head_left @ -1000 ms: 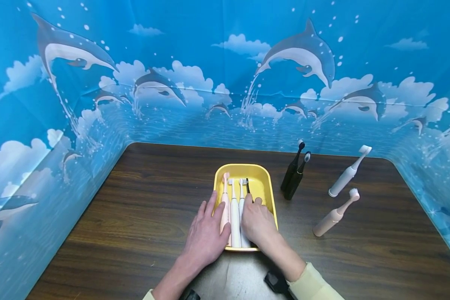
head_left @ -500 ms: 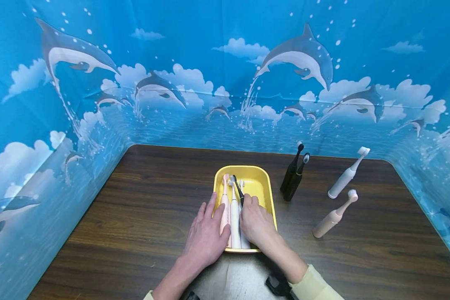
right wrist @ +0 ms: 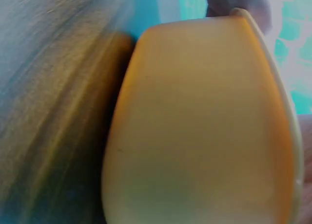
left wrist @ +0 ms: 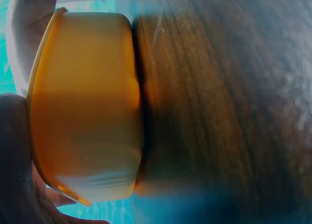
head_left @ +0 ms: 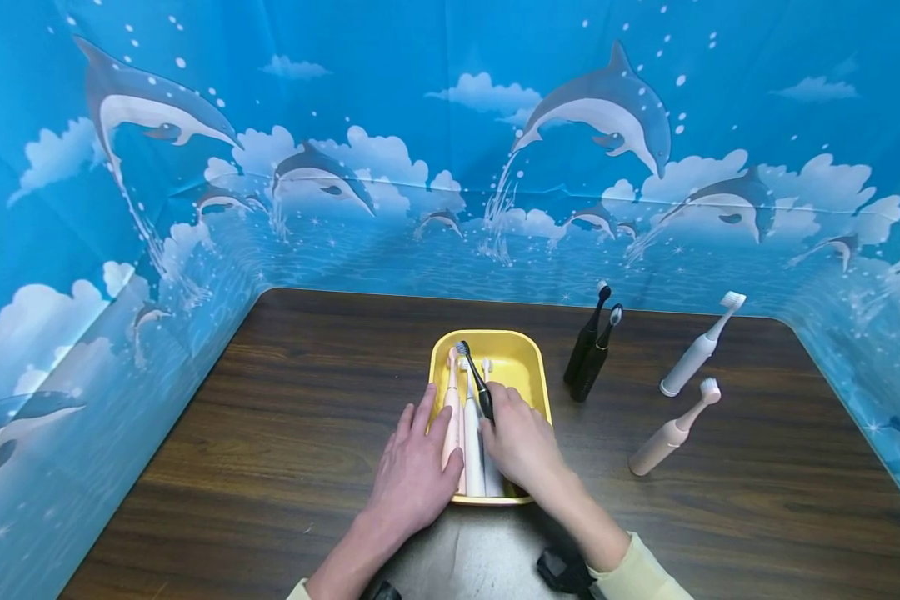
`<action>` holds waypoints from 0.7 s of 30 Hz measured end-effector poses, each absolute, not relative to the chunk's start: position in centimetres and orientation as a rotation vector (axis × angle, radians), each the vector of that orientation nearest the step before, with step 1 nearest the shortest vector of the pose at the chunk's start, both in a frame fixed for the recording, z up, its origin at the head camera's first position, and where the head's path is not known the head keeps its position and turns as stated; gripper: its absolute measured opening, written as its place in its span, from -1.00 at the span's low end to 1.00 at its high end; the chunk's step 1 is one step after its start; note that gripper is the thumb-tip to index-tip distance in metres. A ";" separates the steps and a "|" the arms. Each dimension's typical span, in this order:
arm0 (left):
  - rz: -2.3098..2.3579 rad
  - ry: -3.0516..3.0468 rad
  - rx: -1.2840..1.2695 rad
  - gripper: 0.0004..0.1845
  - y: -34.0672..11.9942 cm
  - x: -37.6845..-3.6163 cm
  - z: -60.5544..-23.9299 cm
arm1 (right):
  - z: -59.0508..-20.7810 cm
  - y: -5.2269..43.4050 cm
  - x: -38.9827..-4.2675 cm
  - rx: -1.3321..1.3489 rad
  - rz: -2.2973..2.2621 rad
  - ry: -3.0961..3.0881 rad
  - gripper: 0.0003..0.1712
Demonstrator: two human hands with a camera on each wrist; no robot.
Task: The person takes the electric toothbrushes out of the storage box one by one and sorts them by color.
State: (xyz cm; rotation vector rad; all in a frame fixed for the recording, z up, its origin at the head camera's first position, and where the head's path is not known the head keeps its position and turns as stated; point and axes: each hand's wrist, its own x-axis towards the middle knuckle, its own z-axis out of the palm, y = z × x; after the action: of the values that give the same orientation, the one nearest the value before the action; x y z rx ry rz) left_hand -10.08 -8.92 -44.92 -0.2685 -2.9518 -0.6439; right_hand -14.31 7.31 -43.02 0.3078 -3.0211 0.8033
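Note:
A yellow tray (head_left: 528,367) sits near the table's front middle. In it lie a pink toothbrush (head_left: 450,400) and two white ones (head_left: 471,433). My right hand (head_left: 521,442) grips a black toothbrush (head_left: 476,379), whose head is raised and tilted to the left over the others. My left hand (head_left: 412,467) rests flat on the tray's left rim, fingers straight beside the pink handle. Both wrist views show only the tray's outer wall (left wrist: 87,107) (right wrist: 195,126) close up against the wood.
Right of the tray lie two black toothbrushes (head_left: 588,350), a white one (head_left: 693,354) and a pink one (head_left: 667,433). The dark wooden table (head_left: 285,400) is walled on three sides by a blue dolphin backdrop (head_left: 450,167).
My right hand has taken hold of the black toothbrush in the tray and lifted its head up and to the left. The left hand has stayed in place.

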 end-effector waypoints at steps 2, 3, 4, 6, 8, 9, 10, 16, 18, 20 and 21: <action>-0.644 -2.956 -0.269 -0.42 -8.9 -10.1 -44.9 | -42.8 7.5 -14.3 0.303 0.863 -3.014 -0.43; -0.644 -2.959 -0.269 -0.42 -8.9 -10.1 -44.9 | -42.7 7.6 -14.3 0.299 0.886 -3.011 -0.43; -0.646 -2.961 -0.268 -0.42 -8.9 -10.1 -44.9 | -42.6 7.7 -14.3 0.293 0.906 -3.013 -0.43; -0.648 -2.963 -0.265 -0.42 -8.9 -10.1 -44.9 | -42.4 7.9 -14.3 0.284 0.943 -3.015 -0.42; -0.654 -2.966 -0.260 -0.42 -8.9 -10.1 -45.0 | -42.2 8.0 -14.2 0.282 0.982 -3.007 -0.41; -0.655 -2.964 -0.259 -0.42 -8.9 -10.1 -45.0 | -42.2 8.0 -14.1 0.281 1.004 -3.003 -0.39; -0.657 -2.962 -0.259 -0.42 -8.9 -10.1 -45.0 | -42.1 8.1 -14.1 0.280 1.030 -2.996 -0.38; -0.664 -2.951 -0.263 -0.42 -8.9 -10.1 -45.0 | -41.6 8.8 -13.6 0.304 1.226 -2.883 -0.36; -0.662 -2.951 -0.263 -0.41 -8.9 -10.1 -45.0 | -41.2 9.1 -13.4 0.314 1.263 -2.841 -0.36; -0.659 -2.955 -0.264 -0.41 -8.9 -10.2 -45.0 | -40.8 9.4 -13.2 0.311 1.282 -2.808 -0.35; -0.661 -2.958 -0.263 -0.41 -8.9 -10.2 -44.9 | -40.6 9.5 -13.1 0.307 1.287 -2.790 -0.35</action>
State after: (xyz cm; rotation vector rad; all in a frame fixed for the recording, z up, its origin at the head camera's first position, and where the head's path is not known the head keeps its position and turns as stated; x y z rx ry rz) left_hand -10.19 -8.89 -44.93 -0.2634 -2.9579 -0.6610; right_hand -13.13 9.52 -40.61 0.3073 -2.7903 1.2871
